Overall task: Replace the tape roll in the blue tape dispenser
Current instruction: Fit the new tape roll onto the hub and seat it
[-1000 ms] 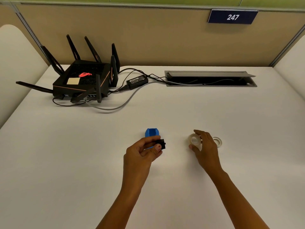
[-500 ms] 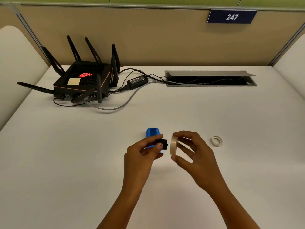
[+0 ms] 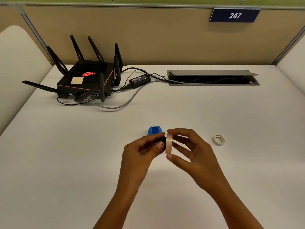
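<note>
The blue tape dispenser (image 3: 154, 130) stands on the white desk, its near part hidden behind my left hand (image 3: 142, 151). That hand pinches a small black spool hub (image 3: 163, 140) between thumb and fingers. My right hand (image 3: 191, 151) holds a clear tape roll (image 3: 169, 143) on edge between thumb and forefinger, pressed against the hub's right end. A thin, nearly used-up white tape ring (image 3: 219, 139) lies flat on the desk to the right of my hands.
A black router (image 3: 89, 80) with several antennas sits at the back left, its power brick (image 3: 139, 79) and cables trailing to an open cable hatch (image 3: 212, 77) at the back. A beige partition closes off the far edge.
My right hand lifted the clear tape roll from the desk beside the white ring and carried it left until it met the black hub. My left hand stayed in place.
</note>
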A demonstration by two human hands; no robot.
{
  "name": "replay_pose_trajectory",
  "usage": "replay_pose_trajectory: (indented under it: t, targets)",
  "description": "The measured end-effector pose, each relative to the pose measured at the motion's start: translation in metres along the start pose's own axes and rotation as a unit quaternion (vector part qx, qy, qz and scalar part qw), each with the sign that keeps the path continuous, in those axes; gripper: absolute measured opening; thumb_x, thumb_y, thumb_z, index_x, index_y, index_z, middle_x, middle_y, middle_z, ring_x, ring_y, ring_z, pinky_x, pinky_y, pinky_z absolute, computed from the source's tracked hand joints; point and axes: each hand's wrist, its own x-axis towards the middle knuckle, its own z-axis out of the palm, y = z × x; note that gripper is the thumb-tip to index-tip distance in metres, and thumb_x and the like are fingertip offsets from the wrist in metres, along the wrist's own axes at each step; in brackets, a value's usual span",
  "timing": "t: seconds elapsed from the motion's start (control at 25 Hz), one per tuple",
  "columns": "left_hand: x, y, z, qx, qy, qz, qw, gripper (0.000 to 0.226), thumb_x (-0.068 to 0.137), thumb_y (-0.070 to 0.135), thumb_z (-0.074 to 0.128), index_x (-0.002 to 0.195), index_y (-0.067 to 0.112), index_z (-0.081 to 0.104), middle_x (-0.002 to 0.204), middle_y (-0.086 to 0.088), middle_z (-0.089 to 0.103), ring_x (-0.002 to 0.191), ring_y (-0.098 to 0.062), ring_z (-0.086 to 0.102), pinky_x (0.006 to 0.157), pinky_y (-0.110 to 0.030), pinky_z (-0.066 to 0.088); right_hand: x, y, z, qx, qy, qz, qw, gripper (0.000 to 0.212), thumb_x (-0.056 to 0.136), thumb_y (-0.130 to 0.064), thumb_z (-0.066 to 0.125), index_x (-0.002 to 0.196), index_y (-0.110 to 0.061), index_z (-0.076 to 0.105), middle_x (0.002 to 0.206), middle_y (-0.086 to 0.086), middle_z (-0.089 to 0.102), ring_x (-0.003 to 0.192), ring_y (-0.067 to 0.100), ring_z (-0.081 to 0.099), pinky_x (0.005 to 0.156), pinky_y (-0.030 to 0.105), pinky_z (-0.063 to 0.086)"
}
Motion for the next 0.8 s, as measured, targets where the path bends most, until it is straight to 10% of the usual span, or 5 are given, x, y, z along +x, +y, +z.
replay_pose_trajectory:
  t: [0.8]
  targets:
    - [-0.005, 0.003, -0.004, 0.033, -0.001, -0.022, 0.999, 0.027, 0.067, 0.026, 0.074, 0.094, 0.029, 0.073, 0.093, 0.004, 0.076, 0.089, -0.013, 0.071, 0.09, -0.042, 0.055, -0.004, -0.001, 0.001, 0.092, -0.004, 0.045, 0.995, 0.049, 0.068, -0.005, 0.078, 0.112, -0.021, 0.064, 0.115, 0.0, 0.068, 0.105, 0.015, 0.065, 0.082, 0.026, 0.056]
